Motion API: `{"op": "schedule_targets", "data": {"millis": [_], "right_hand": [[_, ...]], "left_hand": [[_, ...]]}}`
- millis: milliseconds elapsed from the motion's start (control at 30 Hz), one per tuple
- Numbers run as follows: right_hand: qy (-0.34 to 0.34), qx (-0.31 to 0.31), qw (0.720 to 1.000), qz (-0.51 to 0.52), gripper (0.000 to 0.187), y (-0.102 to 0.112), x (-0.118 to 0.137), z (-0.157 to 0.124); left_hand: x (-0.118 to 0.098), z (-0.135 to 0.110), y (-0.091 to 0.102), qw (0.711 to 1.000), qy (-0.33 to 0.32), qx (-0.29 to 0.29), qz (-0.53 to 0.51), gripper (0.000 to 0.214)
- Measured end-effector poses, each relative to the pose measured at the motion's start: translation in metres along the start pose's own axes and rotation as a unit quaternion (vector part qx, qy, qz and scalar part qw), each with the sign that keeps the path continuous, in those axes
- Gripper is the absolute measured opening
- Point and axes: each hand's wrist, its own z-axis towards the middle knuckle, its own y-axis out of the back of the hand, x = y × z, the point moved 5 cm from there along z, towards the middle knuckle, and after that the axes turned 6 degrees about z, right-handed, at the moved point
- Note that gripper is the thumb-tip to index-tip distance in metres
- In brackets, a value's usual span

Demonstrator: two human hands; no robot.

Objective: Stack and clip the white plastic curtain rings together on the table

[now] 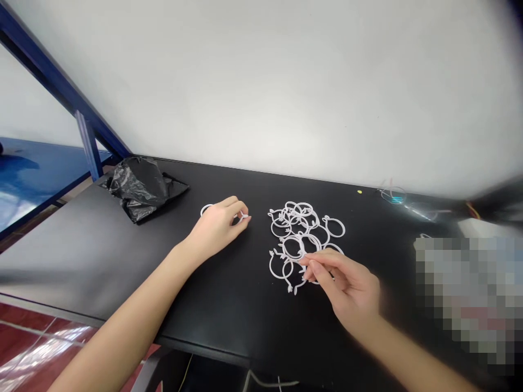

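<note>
A heap of several white plastic rings lies on the black table. My right hand reaches into the near side of the heap, its fingertips pinched on one of the white rings. My left hand rests on the table left of the heap with fingers curled around a white ring, whose ends poke out on both sides of the hand.
A crumpled black plastic bag lies at the table's far left. Clear rings and wires sit at the far right by the white wall. A blurred-out patch covers the right edge. Blue metal framing stands to the left.
</note>
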Motion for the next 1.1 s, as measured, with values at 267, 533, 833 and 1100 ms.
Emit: {"op": "schedule_targets", "data": {"millis": [267,533,833,1100], "right_hand": [[0.033,0.011,0.999,-0.035,0.022,-0.002,0.004,0.003],[0.034,0.009,0.999,-0.035,0.020,-0.002,0.006,0.003],[0.030,0.010,0.999,-0.036,0.020,-0.003,0.004,0.002],[0.031,0.007,0.998,-0.047,0.017,-0.003,0.006,0.004]], "left_hand": [[0.011,-0.001,0.003,0.996,0.020,0.030,0.078,0.019],[0.017,-0.001,-0.001,0.992,0.017,0.000,0.125,0.013],[-0.041,-0.009,-0.019,0.991,-0.126,0.031,-0.035,0.020],[-0.049,-0.015,-0.037,0.984,-0.158,0.082,-0.023,0.023]]}}
